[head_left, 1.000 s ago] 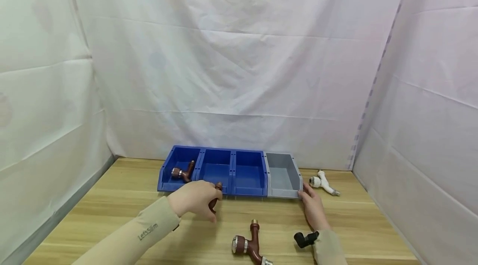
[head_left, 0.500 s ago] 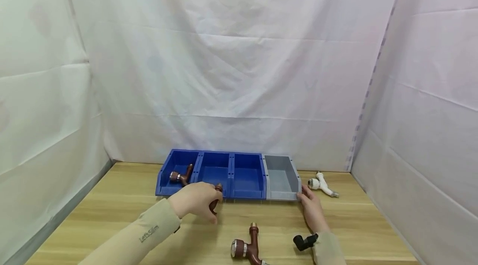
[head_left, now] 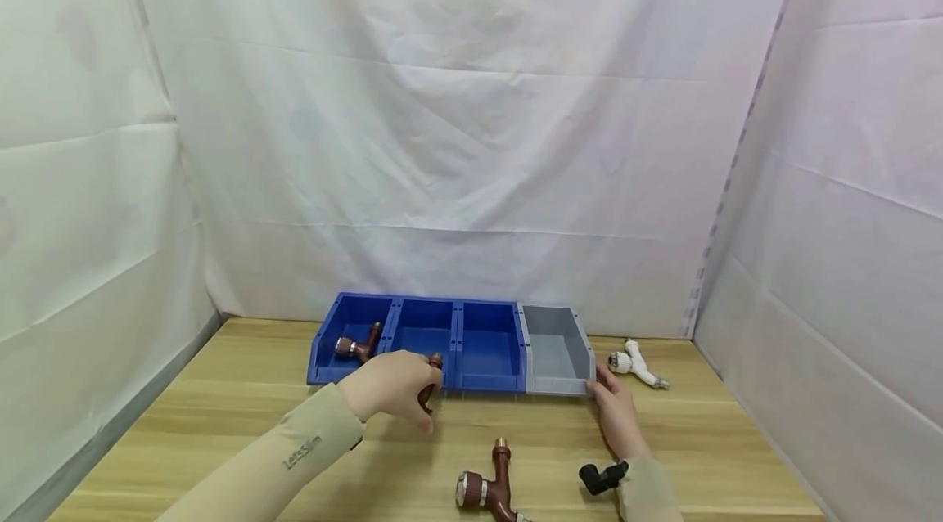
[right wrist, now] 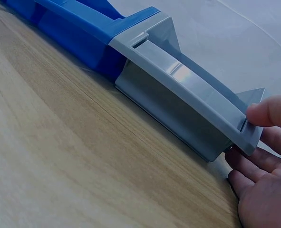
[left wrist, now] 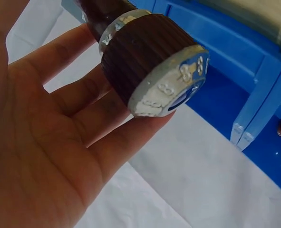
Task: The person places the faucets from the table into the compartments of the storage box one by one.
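My left hand [head_left: 394, 384] holds a brown tap [head_left: 436, 360] at the front edge of the second blue bin [head_left: 426, 314]. In the left wrist view the tap's ribbed knob [left wrist: 150, 57] with a silver end lies against the fingers; the rest of the tap is mostly out of sight. With thumb on the rim and fingers beneath, my right hand [head_left: 617, 417] grips the front right corner of the grey bin [right wrist: 178, 90]. Another brown tap [head_left: 361, 346] lies in the leftmost blue bin [head_left: 324, 373].
A third brown tap [head_left: 497, 489] lies on the wooden table [head_left: 412, 481] near the front. Beside the right wrist is a black elbow-shaped piece [head_left: 602, 477]. A white tap [head_left: 637, 365] lies right of the grey bin. White cloth [head_left: 471, 137] hangs behind and at both sides.
The left hand, with the brown tap, has shifted slightly forward and to the right over the bin's front edge. My right hand stays on the grey bin's corner.
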Action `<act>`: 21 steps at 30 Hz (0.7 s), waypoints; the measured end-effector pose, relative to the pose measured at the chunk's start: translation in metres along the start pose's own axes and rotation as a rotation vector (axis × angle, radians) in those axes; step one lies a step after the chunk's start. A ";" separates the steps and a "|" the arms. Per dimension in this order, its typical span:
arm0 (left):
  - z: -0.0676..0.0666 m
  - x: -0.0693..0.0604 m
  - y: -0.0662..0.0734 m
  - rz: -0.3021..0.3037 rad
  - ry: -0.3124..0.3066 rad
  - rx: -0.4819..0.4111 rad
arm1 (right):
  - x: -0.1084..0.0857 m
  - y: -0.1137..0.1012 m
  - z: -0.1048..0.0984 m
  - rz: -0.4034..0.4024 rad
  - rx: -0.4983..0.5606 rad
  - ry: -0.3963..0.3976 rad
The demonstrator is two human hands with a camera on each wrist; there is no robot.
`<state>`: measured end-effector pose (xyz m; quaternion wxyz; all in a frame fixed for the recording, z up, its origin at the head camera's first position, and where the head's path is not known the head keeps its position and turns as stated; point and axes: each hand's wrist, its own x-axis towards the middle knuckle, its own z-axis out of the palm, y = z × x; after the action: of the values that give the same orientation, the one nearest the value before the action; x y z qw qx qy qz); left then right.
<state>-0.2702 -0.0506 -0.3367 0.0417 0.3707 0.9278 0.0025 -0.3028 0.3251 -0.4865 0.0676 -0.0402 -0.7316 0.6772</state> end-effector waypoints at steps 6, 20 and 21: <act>0.000 0.004 -0.002 -0.008 -0.001 0.007 | 0.000 0.000 0.000 -0.003 0.001 0.005; 0.003 0.001 -0.002 -0.049 -0.034 -0.026 | 0.001 -0.001 0.000 -0.005 0.016 -0.014; 0.003 0.001 -0.002 -0.043 -0.034 -0.028 | 0.000 -0.001 0.000 -0.002 0.016 -0.011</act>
<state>-0.2719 -0.0514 -0.3400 0.0624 0.3498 0.9347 0.0082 -0.3026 0.3251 -0.4859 0.0645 -0.0351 -0.7264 0.6833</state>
